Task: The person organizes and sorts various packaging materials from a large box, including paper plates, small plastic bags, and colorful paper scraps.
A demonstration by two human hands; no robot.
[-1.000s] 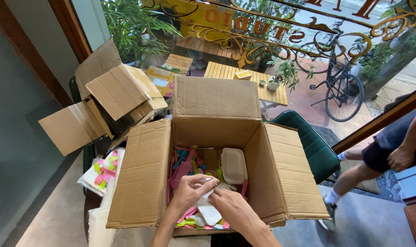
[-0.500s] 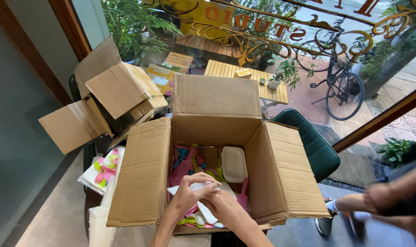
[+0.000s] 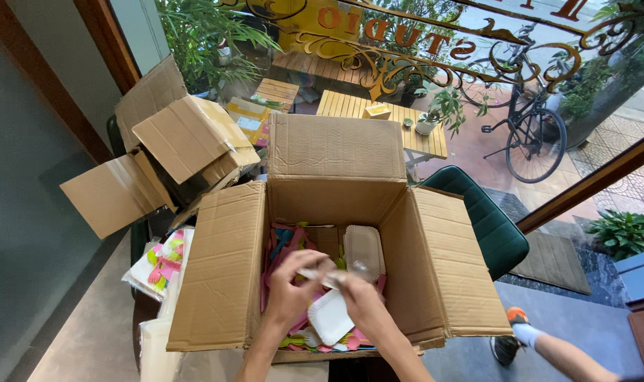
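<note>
Two hands, left hand (image 3: 291, 286), right hand (image 3: 358, 303), pinching clear wrapper (image 3: 329, 277) between them.

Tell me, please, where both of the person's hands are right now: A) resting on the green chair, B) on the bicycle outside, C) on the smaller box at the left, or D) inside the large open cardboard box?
D: the left hand and right hand meet over the colourful items and a white tray inside the large open cardboard box.

Clear bag (image 3: 332, 277) held over box; white tray (image 3: 331, 316) beneath.
</note>
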